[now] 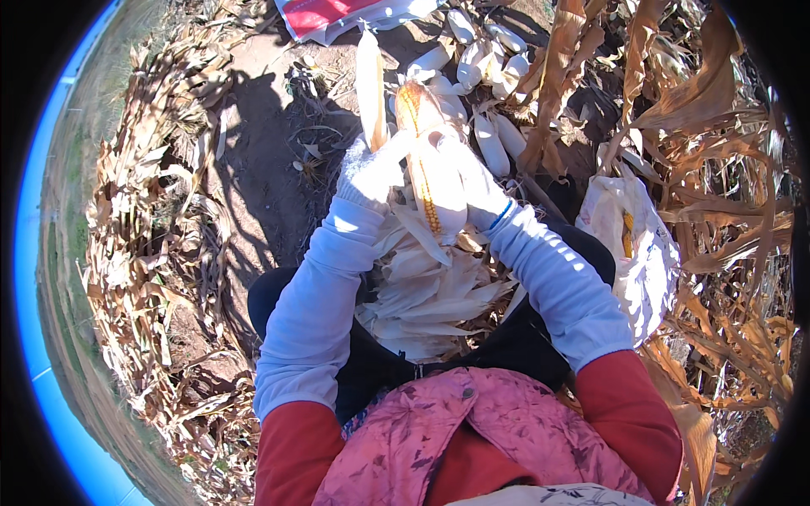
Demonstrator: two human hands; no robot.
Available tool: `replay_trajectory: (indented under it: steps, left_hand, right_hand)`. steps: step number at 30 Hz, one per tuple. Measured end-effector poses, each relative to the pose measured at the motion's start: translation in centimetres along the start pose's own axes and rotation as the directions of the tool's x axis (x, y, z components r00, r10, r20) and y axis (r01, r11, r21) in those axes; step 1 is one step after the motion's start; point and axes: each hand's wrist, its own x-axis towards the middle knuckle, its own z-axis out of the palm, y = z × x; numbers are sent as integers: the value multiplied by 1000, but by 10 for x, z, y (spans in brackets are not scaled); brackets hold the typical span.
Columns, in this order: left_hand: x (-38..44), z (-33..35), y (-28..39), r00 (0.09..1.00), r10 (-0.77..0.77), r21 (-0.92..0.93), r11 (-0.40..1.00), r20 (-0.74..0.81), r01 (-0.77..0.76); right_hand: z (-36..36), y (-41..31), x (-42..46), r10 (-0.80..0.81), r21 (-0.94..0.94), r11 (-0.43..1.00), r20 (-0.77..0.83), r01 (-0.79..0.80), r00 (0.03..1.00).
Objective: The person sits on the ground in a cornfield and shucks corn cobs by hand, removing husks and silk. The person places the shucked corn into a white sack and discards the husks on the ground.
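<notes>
A partly husked corn ear [429, 199] is held out in front of me, a strip of yellow kernels showing between pale husk leaves. My right hand [469, 174], in a white knit glove, grips it from the right side. On the other side, my gloved left hand [368, 172] holds a long pale husk leaf [371, 82] that stands up from the fist and is pulled away from the ear. Glare washes out the fingers of both hands. Below the ear, a heap of stripped husks [430, 297] lies between my legs.
Several ears in pale husks [471, 66] lie on the ground ahead. A white woven sack [642, 278] with yellow corn visible stands at my right, beside dry corn stalks [715, 183]. A red and white bag [323, 12] lies ahead; cut stalks [164, 253] are heaped at left.
</notes>
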Motion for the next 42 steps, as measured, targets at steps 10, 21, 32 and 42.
replay_trajectory:
  steps: [10, 21, 32, 42]
  left_hand:
    - [-3, 4, 6, 984, 177, 17, 984, -32, -176]
    - [-3, 4, 9, 808, 492, 677, 476, 324, -562]
    - [6, -12, 37, 755, 279, -12, 935, -594, -355]
    - [-17, 7, -24, 975, 171, 145, 978, -143, -150]
  right_hand:
    - [-35, 19, 15, -298, -619, 665, 292, 417, 909]
    - [-23, 26, 14, -259, -136, 957, 7, 257, 966]
    - [-79, 1, 53, -152, 522, 732, -502, 438, 852]
    - [-51, -3, 37, -126, 544, 757, -424, 363, 897]
